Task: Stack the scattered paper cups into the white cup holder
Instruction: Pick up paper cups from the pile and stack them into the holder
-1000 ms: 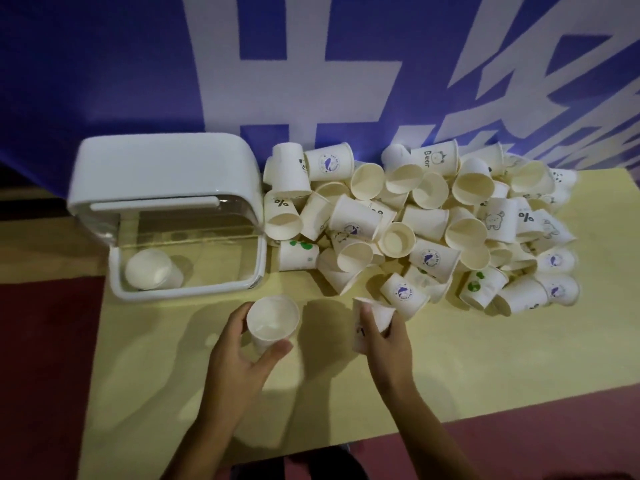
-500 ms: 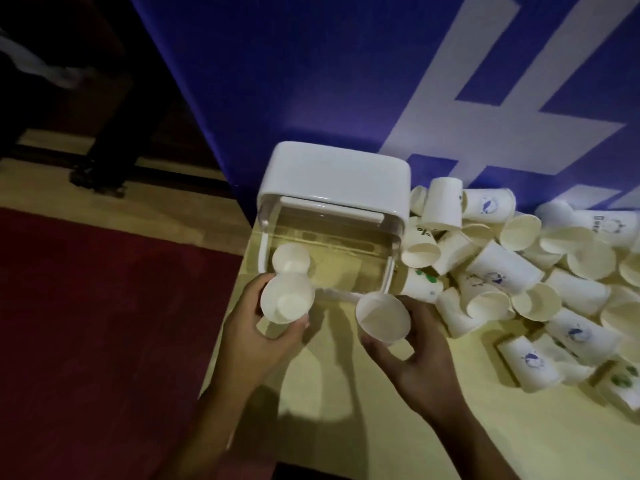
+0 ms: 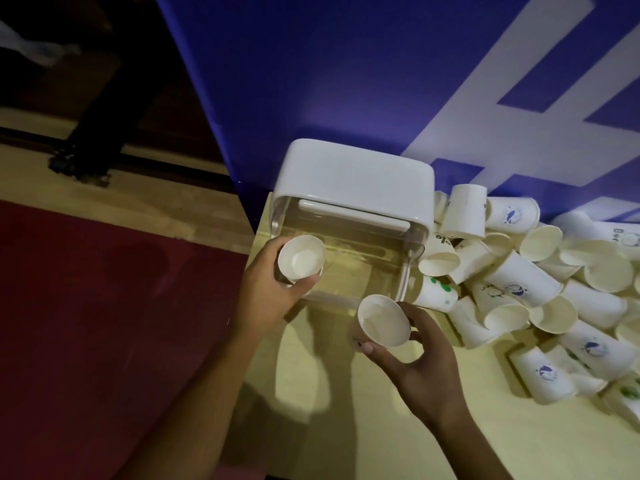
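At the white cup holder's (image 3: 353, 181) open front, your left hand (image 3: 270, 289) curls its fingers round one paper cup (image 3: 300, 260) (mouth facing you). Your right hand (image 3: 426, 351) pinches a second cup (image 3: 382, 320) just before the holder. To its right the scattered cups (image 3: 519, 282) lie heaped on the yellow table (image 3: 346, 410).

The white cup holder (image 3: 353, 178) has a smooth, faintly glossy white plastic lid over clear plastic walls. The heaped cups (image 3: 519, 280) to its right are thin matt paper, printed outside, as are the paper cup (image 3: 300, 261) the left hand (image 3: 266, 292) grips at its front and the second cup (image 3: 382, 320) in the right hand (image 3: 426, 362). Beneath the holder the table (image 3: 536, 445) is pale yellow, smooth and dull; the blue banner (image 3: 311, 81) behind it has a slight sheen.
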`<state>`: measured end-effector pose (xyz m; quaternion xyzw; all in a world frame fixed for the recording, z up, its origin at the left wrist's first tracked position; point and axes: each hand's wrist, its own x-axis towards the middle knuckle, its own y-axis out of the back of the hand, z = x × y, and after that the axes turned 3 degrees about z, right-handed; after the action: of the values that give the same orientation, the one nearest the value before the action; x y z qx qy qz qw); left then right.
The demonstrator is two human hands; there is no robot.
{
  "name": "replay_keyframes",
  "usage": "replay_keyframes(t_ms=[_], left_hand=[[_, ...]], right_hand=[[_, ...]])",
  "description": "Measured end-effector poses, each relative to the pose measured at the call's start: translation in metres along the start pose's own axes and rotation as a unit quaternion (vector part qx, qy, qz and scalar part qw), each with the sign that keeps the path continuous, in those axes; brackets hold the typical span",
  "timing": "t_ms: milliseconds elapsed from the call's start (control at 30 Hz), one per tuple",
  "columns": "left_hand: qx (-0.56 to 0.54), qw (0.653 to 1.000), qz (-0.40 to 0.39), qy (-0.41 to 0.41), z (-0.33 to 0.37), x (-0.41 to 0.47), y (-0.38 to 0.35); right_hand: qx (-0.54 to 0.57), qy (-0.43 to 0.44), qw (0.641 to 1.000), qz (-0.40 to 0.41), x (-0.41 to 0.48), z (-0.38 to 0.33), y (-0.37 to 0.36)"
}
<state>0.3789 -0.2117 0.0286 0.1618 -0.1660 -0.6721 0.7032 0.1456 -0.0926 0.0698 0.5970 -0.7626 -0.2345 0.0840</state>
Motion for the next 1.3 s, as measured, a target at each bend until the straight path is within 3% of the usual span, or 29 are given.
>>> replay_keyframes(t_ms=[233,500,667,867,1300], left_hand=[[0.114,0.989,-0.032,-0.087,-0.032,0.009,-0.007],[0.200,0.973,-0.013,-0.110,-0.041,0.017,-0.014],[0.126,0.989,-0.043,-0.060,-0.037,0.013,-0.006],[-0.083,0.996,0.020,0.000,-0.010,0.000,0.019],[-0.098,0.994,-0.050,-0.006,-0.021,0.016,0.007]], right_hand=[[-0.008,-0.012,1.000,0.006,0.005,0.005,-0.004],[-0.008,0.013,1.000,-0.006,0.018,-0.003,-0.015],[-0.002,0.061,0.998,-0.008,0.039,-0.017,-0.040],[-0.002,0.127,0.992,-0.015,0.067,-0.042,-0.085],[-0.029,0.102,0.994,-0.032,0.095,-0.025,-0.119]])
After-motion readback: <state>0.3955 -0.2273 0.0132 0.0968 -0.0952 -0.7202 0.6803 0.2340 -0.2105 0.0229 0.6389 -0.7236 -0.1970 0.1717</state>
